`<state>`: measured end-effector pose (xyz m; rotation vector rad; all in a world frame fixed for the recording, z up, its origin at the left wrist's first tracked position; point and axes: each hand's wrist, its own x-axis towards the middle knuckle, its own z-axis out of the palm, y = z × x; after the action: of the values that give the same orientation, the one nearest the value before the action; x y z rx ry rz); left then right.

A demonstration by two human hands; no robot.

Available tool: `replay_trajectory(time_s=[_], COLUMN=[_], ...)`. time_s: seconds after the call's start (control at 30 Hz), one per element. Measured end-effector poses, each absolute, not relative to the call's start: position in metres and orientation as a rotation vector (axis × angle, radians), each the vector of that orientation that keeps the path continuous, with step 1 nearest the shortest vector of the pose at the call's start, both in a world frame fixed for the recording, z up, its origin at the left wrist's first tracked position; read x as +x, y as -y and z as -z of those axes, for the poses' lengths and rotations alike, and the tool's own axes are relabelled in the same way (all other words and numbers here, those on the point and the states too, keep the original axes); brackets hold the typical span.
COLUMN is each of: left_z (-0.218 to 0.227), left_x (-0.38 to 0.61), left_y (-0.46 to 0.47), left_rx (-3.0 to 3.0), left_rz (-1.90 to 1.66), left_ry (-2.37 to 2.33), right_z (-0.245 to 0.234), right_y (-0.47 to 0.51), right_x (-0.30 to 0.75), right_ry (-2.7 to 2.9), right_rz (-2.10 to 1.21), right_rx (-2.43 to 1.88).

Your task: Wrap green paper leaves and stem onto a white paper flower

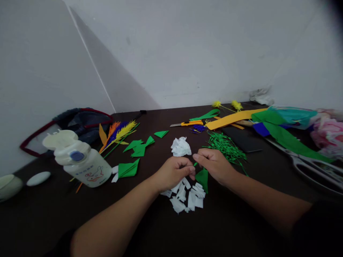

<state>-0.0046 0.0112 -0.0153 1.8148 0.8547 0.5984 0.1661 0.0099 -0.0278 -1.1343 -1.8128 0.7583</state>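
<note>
My left hand (175, 172) and my right hand (215, 165) meet over the middle of the table, fingers pinched together. A small twisted bit of green paper (195, 164) shows between their fingertips; its ends are hidden by the fingers. Just below lies a green paper piece (203, 179), partly behind my right hand. Cut white paper strips (194, 198) are scattered under my left hand. Beyond the hands sits a crumpled white paper (181, 146). A pile of thin green shreds (226, 148) lies to the right of my right hand.
On the left are a white bottle (89, 167) with its lid up, green cut pieces (129, 168) and yellow, orange and purple paper stems (122, 132). A utility knife (191, 123) lies at the back with its blade out. Scissors (302, 160) and coloured strips (233, 118) lie right.
</note>
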Motion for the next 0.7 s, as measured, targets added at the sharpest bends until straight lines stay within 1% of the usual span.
replay_trajectory(time_s=[0.17,0.23,0.3,0.5,0.7], left_z=[0.0164,0.0174,0.0183,0.0177,0.0143], left_x=[-0.0070,-0.0071,-0.0067,-0.0049,-0.0054], left_y=[-0.0121,-0.0123,-0.0124,-0.0123,-0.0115], left_rx=[1.818,1.773,1.735,1.722,2.008], left_rz=[-0.638,-0.645,-0.642,-0.623,-0.613], left_ry=[-0.835,-0.814,-0.796,-0.816,-0.894], right_z=[0.0309,0.0311,0.0302,0.0273,0.0289], right_y=[-0.0113,-0.0119,-0.0120,-0.0123,-0.0113], right_x=[0.1668,0.1670,0.1668,0.1663,0.1630], right_ry=[1.639,1.585,1.591,1.719,1.740], right_rz=[-1.065,-1.131,-1.098,-0.858,-0.715], right_rx=[-1.016,-0.941,-0.945,-1.184,-1.216])
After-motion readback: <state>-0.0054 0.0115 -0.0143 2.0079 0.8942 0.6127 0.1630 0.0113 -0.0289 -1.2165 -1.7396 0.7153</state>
